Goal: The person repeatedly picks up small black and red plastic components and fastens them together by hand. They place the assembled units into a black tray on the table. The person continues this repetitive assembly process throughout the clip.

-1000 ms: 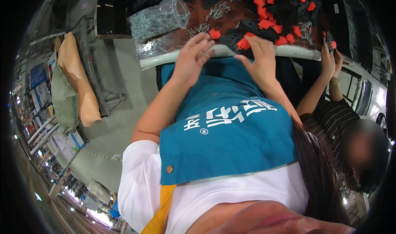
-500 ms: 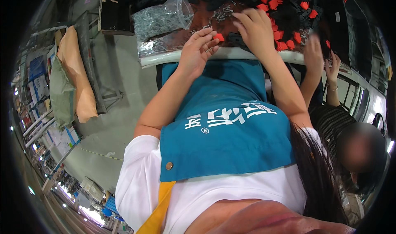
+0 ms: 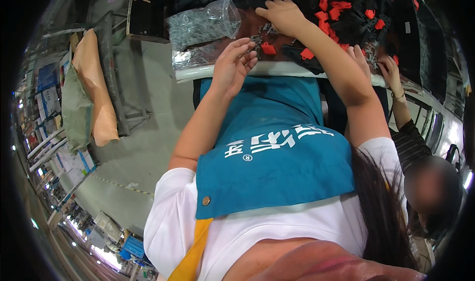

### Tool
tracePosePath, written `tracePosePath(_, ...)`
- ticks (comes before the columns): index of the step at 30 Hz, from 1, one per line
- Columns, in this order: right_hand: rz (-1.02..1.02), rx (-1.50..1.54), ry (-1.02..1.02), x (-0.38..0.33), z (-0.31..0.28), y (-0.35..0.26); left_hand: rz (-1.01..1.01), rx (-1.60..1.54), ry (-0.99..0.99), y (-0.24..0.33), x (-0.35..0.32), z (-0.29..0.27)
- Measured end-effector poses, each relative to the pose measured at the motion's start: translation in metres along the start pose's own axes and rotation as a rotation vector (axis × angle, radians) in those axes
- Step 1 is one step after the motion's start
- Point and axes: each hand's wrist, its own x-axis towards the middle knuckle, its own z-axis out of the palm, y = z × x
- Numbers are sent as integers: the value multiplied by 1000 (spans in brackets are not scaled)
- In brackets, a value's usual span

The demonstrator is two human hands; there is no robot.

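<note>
Beside springs (image 3: pixel 258 37), both hands (image 3: pixel 230 69) (image 3: pixel 286 18) partly open

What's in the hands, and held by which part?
Nothing visibly held. The left hand is loosely curled near a red piece; the underside of the right hand is hidden, so a hold there can't be told.

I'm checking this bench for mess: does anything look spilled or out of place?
Small metal springs lie loose on the tabletop, right of the clear bag and near the left hand. They look spilled because they're scattered outside the bag, though that may be deliberate.
</note>
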Motion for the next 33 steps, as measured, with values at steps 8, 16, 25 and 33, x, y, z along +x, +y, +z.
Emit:
tracePosePath(8, 548, 372, 167, -41, 4, -1, -64, 36, -46, -11, 30, 9)
tracePosePath(16, 787, 161, -113, 16, 9, -26, -36, 32, -48, -10, 30, 10)
tracePosePath(25, 794, 1271, -285, -25, -33, -5, -21, 30, -36, -4, 26, 4)
tracePosePath(33, 516, 1005, 7, -44, -37, -43, 30, 133, 14, 0, 32, -1)
